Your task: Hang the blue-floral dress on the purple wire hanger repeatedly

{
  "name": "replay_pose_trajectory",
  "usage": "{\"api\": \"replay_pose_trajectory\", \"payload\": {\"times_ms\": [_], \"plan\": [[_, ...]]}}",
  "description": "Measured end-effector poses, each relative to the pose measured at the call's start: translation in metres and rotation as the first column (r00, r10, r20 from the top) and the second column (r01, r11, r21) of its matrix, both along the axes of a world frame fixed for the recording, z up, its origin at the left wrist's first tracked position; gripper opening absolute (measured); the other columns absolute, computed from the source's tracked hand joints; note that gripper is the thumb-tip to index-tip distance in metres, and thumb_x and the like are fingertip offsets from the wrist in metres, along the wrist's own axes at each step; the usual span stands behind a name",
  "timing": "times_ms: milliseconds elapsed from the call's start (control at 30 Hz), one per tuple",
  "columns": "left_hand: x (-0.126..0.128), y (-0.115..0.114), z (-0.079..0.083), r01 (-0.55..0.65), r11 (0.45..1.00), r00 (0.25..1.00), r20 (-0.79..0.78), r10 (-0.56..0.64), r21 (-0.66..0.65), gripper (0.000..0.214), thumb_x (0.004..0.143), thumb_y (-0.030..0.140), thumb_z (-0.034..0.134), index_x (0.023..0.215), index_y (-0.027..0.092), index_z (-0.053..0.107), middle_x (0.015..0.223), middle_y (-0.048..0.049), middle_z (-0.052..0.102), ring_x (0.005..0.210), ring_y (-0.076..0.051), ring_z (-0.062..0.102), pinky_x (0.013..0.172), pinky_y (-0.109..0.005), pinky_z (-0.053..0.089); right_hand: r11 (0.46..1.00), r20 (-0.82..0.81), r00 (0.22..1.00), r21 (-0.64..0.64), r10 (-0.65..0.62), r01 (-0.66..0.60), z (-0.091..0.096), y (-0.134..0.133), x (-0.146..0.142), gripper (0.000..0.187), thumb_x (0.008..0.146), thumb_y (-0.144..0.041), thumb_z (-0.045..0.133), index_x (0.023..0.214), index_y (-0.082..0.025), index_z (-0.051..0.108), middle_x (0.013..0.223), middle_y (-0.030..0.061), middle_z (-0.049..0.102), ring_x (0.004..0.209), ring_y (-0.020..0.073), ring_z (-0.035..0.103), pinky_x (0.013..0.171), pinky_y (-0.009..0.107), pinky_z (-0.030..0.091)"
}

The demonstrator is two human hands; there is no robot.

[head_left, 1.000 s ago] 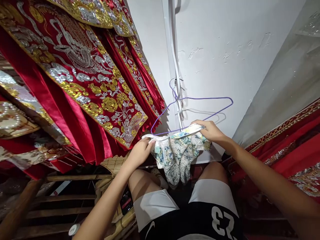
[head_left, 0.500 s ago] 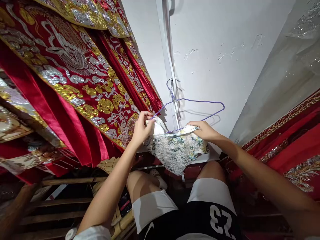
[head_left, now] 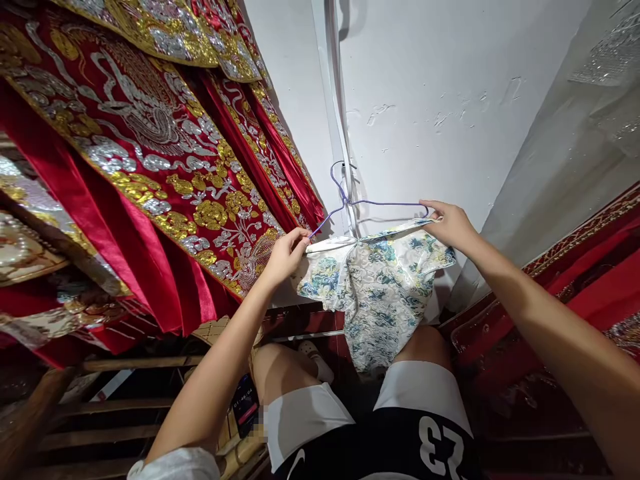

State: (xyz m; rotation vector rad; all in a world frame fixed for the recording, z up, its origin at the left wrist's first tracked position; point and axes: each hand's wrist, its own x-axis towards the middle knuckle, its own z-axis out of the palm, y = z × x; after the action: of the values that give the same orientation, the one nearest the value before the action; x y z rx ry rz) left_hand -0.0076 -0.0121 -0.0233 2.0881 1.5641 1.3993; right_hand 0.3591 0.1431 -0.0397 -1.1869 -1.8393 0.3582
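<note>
A small floral garment (head_left: 376, 287), white with blue and green flowers, hangs spread over a purple wire hanger (head_left: 373, 203). The hanger's hook is caught on a fixing by the white wall strip. My left hand (head_left: 287, 253) pinches the garment's left shoulder at the hanger's left end. At the hanger's right end, my right hand (head_left: 449, 223) is closed on the garment's right shoulder and the wire. The cloth droops down between both hands toward my knees.
Red satin costumes (head_left: 165, 167) with gold and silver embroidery hang thick on the left. More red embroidered fabric (head_left: 575, 280) lies at the right. A white wall (head_left: 430, 80) faces me. A phone (head_left: 245, 405) rests on wooden slats by my left leg.
The garment has been pulled out flat along the hanger. My right hand moved up and right to the hanger's end; my left hand shifted slightly right, still on the left shoulder.
</note>
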Motion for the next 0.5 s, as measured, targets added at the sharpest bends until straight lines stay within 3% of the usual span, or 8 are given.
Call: {"api": "replay_pose_trajectory", "payload": {"times_ms": [100,167,267,333,400,433,500], "plan": [[-0.005,0.003,0.001,-0.086,0.992,0.994,-0.052,0.091,0.096,0.020,0.094,0.030,0.053,0.095,0.019,0.070,0.093,-0.0071,0.068,0.089,-0.023,0.061,0.082,-0.032,0.045,0.996,-0.073,0.997,-0.091,0.008,-0.015,0.010,-0.005,0.006,0.030,0.065,-0.022,0.073,0.091,-0.012,0.082,0.070,0.0062,0.069,0.066,0.0205,0.060,0.066,0.033,0.046],[-0.010,0.003,0.005,-0.165,0.973,0.983,-0.058,0.176,0.163,0.019,0.094,0.030,0.053,0.096,0.020,0.070,0.098,-0.0080,0.067,0.097,-0.024,0.060,0.088,-0.034,0.044,0.953,-0.164,0.979,-0.256,0.125,-0.164,0.020,-0.009,0.017,0.019,0.061,-0.028,0.081,0.073,-0.013,0.078,0.064,0.0056,0.068,0.061,0.0191,0.060,0.061,0.032,0.045],[-0.015,0.001,0.008,-0.292,0.952,0.956,-0.004,0.294,0.089,0.017,0.092,0.034,0.058,0.101,0.021,0.064,0.092,-0.0050,0.064,0.089,-0.022,0.059,0.080,-0.032,0.044,0.746,-0.434,0.860,-0.471,0.269,-0.471,0.034,-0.020,0.027,0.038,0.052,-0.040,0.090,0.073,-0.013,0.075,0.069,0.0078,0.072,0.063,0.0204,0.064,0.062,0.033,0.049],[-0.013,0.002,0.007,-0.327,0.945,0.944,0.047,0.326,0.005,0.017,0.091,0.036,0.060,0.095,0.020,0.060,0.082,-0.0016,0.061,0.075,-0.019,0.056,0.070,-0.030,0.041,0.627,-0.631,0.736,-0.476,0.245,-0.617,0.038,-0.033,0.018,0.047,0.055,-0.051,0.088,0.080,-0.014,0.074,0.076,0.0088,0.075,0.068,0.0234,0.068,0.067,0.038,0.054],[-0.007,0.006,0.002,-0.288,0.958,0.955,0.074,0.287,-0.009,0.017,0.091,0.036,0.059,0.086,0.020,0.058,0.075,-0.0002,0.059,0.069,-0.017,0.053,0.065,-0.029,0.039,0.613,-0.741,0.635,-0.402,0.220,-0.680,0.034,-0.054,-0.003,0.043,0.066,-0.058,0.081,0.081,-0.018,0.071,0.076,0.0065,0.074,0.071,0.0256,0.070,0.074,0.045,0.058],[-0.003,0.010,0.000,-0.249,0.969,0.966,0.080,0.247,0.006,0.018,0.092,0.035,0.058,0.084,0.019,0.059,0.074,0.0000,0.058,0.068,-0.016,0.052,0.065,-0.028,0.039,0.648,-0.760,0.611,-0.352,0.224,-0.676,0.028,-0.066,-0.014,0.039,0.072,-0.058,0.076,0.081,-0.020,0.070,0.075,0.0052,0.073,0.073,0.0264,0.070,0.078,0.048,0.058],[0.005,0.020,-0.005,-0.178,0.983,0.980,0.102,0.172,0.051,0.021,0.094,0.037,0.055,0.085,0.019,0.061,0.074,0.0002,0.058,0.068,-0.015,0.052,0.065,-0.028,0.039,0.713,-0.766,0.593,-0.271,0.247,-0.647,0.012,-0.093,-0.031,0.034,0.070,-0.053,0.077,0.082,-0.023,0.070,0.077,0.0044,0.074,0.082,0.0294,0.072,0.084,0.049,0.059]]}}
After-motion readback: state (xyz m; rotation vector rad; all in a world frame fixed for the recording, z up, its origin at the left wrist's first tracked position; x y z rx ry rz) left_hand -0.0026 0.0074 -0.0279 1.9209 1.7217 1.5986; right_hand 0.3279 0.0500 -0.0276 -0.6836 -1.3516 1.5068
